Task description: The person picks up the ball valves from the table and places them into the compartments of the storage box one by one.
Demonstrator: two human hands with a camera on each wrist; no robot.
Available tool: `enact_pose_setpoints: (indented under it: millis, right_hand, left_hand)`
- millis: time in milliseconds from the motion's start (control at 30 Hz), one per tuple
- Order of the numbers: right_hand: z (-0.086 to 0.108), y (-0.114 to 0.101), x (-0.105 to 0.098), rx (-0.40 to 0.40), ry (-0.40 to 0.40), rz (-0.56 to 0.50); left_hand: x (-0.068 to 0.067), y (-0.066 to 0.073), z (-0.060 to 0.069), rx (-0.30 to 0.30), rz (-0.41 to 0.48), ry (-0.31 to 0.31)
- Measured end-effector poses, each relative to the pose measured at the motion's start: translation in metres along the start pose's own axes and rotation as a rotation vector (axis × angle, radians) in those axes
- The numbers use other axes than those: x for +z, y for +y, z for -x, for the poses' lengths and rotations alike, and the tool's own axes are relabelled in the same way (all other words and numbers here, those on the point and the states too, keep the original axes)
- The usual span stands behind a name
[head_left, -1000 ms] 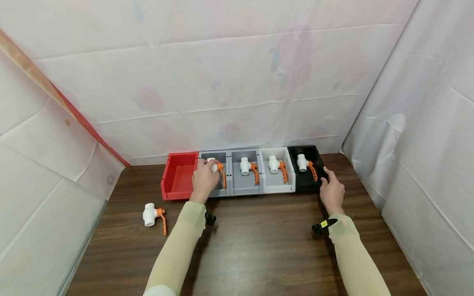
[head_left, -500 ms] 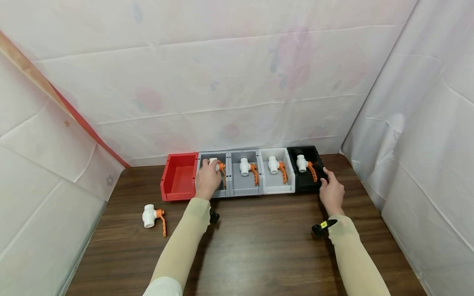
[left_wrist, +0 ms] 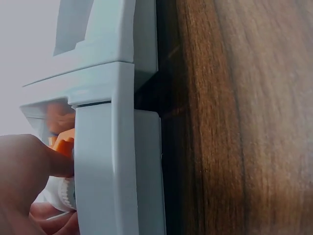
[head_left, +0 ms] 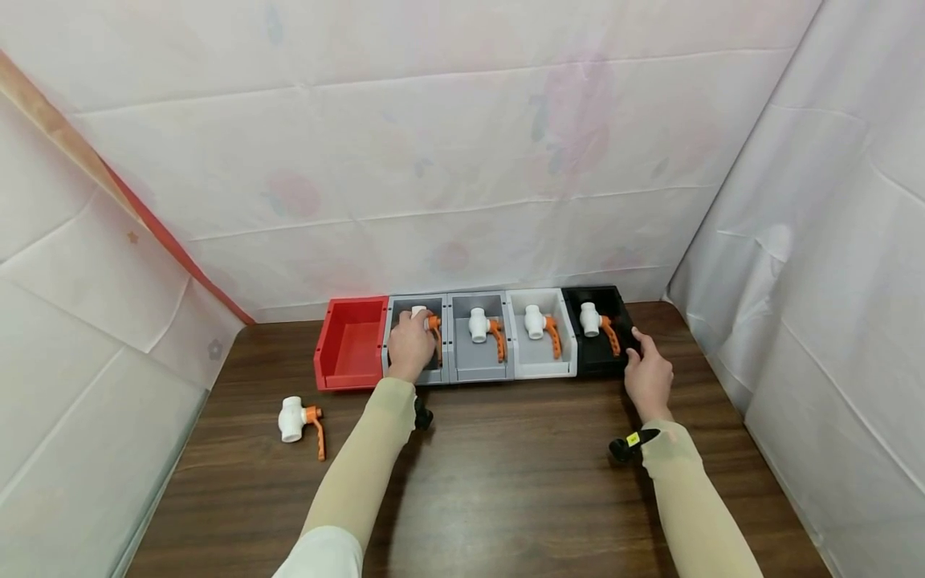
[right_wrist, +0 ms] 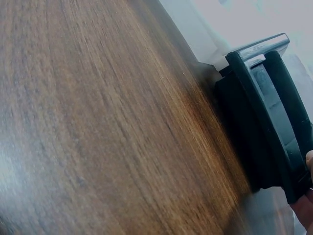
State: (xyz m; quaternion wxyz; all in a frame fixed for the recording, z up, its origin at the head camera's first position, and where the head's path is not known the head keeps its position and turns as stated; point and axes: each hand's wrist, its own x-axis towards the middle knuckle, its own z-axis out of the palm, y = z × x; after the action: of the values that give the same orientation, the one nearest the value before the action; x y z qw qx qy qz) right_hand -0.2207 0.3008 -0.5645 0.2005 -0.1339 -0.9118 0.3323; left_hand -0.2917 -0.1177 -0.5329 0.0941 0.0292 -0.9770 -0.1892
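Note:
My left hand [head_left: 410, 345] reaches into the left grey bin [head_left: 432, 377] and holds a white ball valve [head_left: 417, 311] with an orange lever. In the left wrist view the thumb and fingers are around the valve [left_wrist: 66, 193], behind the bin's front wall; much of the valve is hidden. At the row's right end, my right hand [head_left: 648, 377] grips the front right corner of the black bin [head_left: 600, 368]. The right wrist view catches only bits of thumb and finger at that bin's edge [right_wrist: 279, 117].
Similar valves lie in the second grey bin [head_left: 480, 373], the white bin [head_left: 543, 369] and the black bin. A red bin [head_left: 354, 341] with nothing in it ends the row at left. Another valve [head_left: 292, 420] lies on the brown table [head_left: 491, 482]. White cloth [head_left: 448, 160] hangs behind.
My left hand has moved slightly right and deeper into the left grey bin with the valve. The right hand stays at the black bin.

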Motion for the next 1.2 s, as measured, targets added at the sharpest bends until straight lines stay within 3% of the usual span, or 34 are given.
enact_pose_setpoints:
  millis: [500,800,1200]
  right_hand:
    - [-0.002,0.003,0.001,-0.007,0.010,-0.006]
    - [-0.003,0.003,-0.002,-0.016,0.012,0.000]
    - [-0.002,0.005,-0.003,-0.013,0.016,-0.002]
  left_hand:
    - [0.010,-0.002,-0.006,-0.020,0.003,-0.058]
    - [0.006,0.000,-0.010,0.007,0.012,-0.093]
    - [0.007,0.005,-0.010,0.045,-0.096,-0.120]
